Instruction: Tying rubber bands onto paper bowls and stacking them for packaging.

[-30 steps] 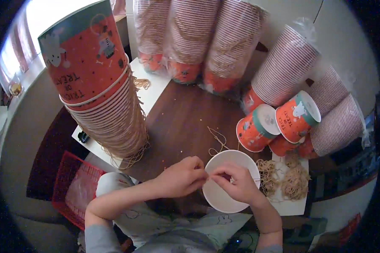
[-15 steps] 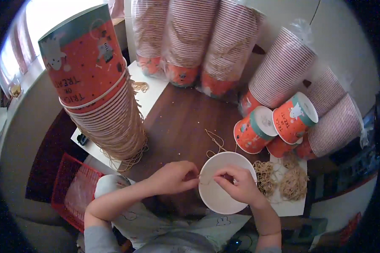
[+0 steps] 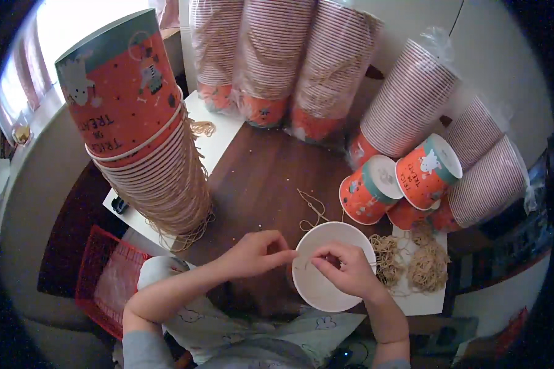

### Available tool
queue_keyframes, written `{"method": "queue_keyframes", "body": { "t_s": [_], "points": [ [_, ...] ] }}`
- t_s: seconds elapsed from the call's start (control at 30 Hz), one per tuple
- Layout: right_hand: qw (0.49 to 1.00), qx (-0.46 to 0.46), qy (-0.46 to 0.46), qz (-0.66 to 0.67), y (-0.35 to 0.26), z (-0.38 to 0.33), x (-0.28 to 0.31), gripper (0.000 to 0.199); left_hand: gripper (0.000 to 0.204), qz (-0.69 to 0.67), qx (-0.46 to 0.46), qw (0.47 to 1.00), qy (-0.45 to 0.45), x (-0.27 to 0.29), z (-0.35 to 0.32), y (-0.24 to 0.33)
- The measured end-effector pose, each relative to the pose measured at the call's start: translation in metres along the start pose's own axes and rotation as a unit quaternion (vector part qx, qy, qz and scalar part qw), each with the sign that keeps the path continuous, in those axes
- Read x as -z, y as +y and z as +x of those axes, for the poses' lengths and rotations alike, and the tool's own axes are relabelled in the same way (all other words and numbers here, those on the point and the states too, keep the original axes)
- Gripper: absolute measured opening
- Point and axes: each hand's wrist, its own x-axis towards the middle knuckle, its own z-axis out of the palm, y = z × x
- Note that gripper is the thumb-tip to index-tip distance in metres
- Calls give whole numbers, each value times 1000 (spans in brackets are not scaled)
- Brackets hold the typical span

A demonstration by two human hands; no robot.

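Observation:
A white-lined paper bucket (image 3: 326,295) stands mouth up on the brown table in front of me, its printed wall mostly hidden. Over its mouth my right hand (image 3: 351,270) is pinched on a thin tan cord (image 3: 300,267), a short piece of which shows against the white inside. My left hand (image 3: 261,253) is closed at the bucket's left rim, thumb and forefinger together; anything between the fingertips is too small to make out. Behind the bucket a loop of the same cord (image 3: 314,209) lies on the table.
Loose cord heaps (image 3: 428,267) lie on a white board at right. Upside-down orange and green buckets (image 3: 369,190) sit behind them. Bagged bucket stacks (image 3: 332,67) line the back. At left rises a tall nested stack (image 3: 160,178) draped with cords, beside a red basket (image 3: 104,277).
My left hand has shifted slightly up and right at the rim, its fingers re-posed. The right hand stays nearly in place. The bucket has moved a touch right.

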Motion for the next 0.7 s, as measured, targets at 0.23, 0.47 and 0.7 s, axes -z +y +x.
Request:
{"method": "queue_keyframes", "body": {
  "t_s": [0.23, 0.47, 0.7],
  "points": [
    [1000, -5, 2, 3, 1, -1, -1, 12, 20, 10, -65, 997, -36, -13, 1, -9],
    [1000, -12, 7, -17, 2, -1, 1, 13, 10, -283, -21, 953, -105, -2, -3, 6],
    [999, -7, -1, -50, -5, 1, 5, 13, 12, -343, 11, 935, -85, -5, -1, 15]
  ]
}}
